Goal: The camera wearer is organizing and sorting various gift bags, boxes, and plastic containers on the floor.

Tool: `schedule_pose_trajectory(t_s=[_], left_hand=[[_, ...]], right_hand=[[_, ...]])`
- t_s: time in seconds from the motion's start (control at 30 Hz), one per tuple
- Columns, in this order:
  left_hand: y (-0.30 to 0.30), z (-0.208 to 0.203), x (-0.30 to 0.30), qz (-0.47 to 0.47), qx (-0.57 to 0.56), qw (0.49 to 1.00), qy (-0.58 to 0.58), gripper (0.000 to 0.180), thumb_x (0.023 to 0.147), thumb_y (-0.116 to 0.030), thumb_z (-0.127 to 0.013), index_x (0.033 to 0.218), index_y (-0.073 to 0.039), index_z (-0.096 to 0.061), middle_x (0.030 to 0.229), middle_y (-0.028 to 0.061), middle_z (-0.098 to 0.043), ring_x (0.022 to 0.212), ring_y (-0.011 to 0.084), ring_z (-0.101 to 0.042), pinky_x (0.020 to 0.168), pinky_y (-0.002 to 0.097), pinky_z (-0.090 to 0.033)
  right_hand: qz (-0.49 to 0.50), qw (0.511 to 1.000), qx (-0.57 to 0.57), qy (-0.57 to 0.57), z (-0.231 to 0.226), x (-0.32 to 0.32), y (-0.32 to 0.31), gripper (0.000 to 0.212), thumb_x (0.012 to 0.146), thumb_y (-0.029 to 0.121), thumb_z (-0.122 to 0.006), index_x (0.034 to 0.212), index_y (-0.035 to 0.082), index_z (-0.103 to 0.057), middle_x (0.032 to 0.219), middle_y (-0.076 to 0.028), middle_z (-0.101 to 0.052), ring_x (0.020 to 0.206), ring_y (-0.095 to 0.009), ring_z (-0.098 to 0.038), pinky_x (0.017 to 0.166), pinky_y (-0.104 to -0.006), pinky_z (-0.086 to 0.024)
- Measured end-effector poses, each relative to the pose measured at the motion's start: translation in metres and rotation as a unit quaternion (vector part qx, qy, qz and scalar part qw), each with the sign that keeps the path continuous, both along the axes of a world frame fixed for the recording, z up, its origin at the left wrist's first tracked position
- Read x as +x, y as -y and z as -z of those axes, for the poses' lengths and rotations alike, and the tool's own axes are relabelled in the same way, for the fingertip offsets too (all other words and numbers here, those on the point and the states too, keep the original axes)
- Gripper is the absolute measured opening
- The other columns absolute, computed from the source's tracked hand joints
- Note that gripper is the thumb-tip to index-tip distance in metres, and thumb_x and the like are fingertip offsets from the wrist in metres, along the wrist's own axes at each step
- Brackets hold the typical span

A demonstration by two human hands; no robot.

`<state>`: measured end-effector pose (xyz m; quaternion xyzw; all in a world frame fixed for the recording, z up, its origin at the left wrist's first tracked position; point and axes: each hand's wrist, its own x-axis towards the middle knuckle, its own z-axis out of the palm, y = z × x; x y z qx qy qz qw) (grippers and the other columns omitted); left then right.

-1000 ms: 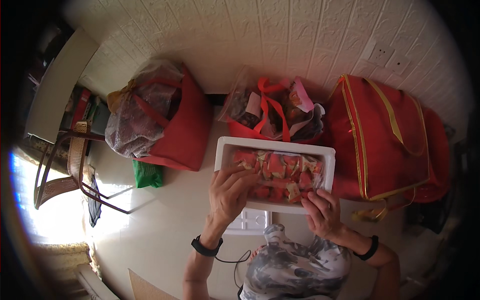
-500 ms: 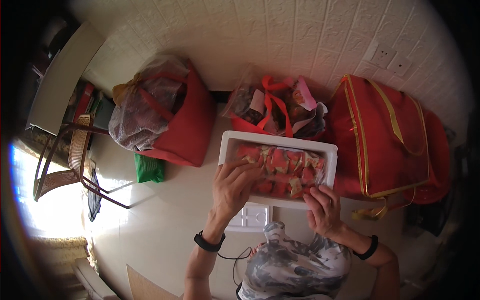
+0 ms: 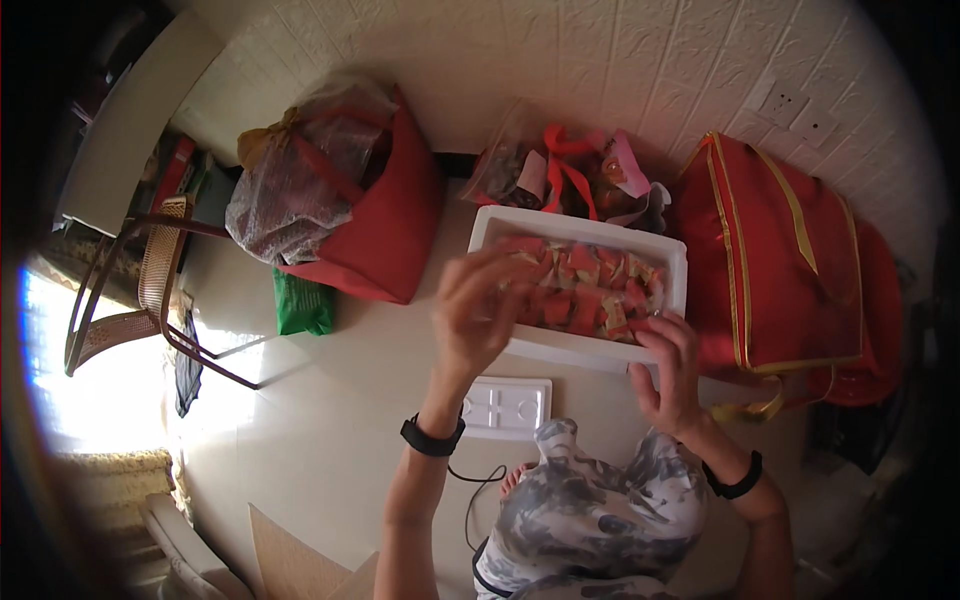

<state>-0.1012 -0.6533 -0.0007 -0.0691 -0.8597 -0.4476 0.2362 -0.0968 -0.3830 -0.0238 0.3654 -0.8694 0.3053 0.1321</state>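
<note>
A white foam box holds several small red-and-cream wrapped packets, some under clear plastic film. Over the box's left side is my left hand. Its fingers are bent toward the packets but smeared by motion, so whether they pinch anything cannot be told. My right hand rests at the near right corner of the box. Its fingers reach across the rim beside the packets, and its thumb stands apart outside the box. Nothing shows in that hand.
A white foam lid lies on the floor below the box. Red bags stand along the wall: a stuffed one left, a smaller one behind the box, a gold-trimmed one right. A green packet and a chair are at left.
My left hand has lifted slightly off the packets and blurred. My right thumb has spread away from the fingers. The whole view has shifted, with the box now higher and further right in it.
</note>
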Motion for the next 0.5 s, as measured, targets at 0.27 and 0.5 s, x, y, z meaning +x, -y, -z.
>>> schedule_pose_trajectory(t_s=[0.27,0.5], left_hand=[[0.032,0.058,0.019,-0.095,0.496,0.846,0.167,0.053,0.096,-0.040,-0.037,0.134,-0.002,-0.039,0.128,0.0067,-0.047,0.117,0.0151,-0.045,0.099,0.0316,-0.032],[0.023,0.063,0.017,0.001,0.599,0.763,0.244,0.055,0.095,-0.047,-0.035,0.127,-0.003,-0.045,0.118,0.0041,-0.052,0.107,0.0142,-0.048,0.093,0.0279,-0.035]], right_hand=[[0.116,0.883,-0.312,0.330,0.011,0.015,-0.007,0.067,0.095,0.048,-0.027,0.141,0.002,-0.016,0.144,-0.013,-0.022,0.133,-0.028,-0.025,0.108,-0.0447,-0.019],[0.082,0.588,-0.471,0.653,0.040,-0.015,-0.017,0.067,0.090,0.061,-0.030,0.142,0.018,-0.024,0.144,-0.005,-0.029,0.131,-0.022,-0.030,0.107,-0.0456,-0.022]])
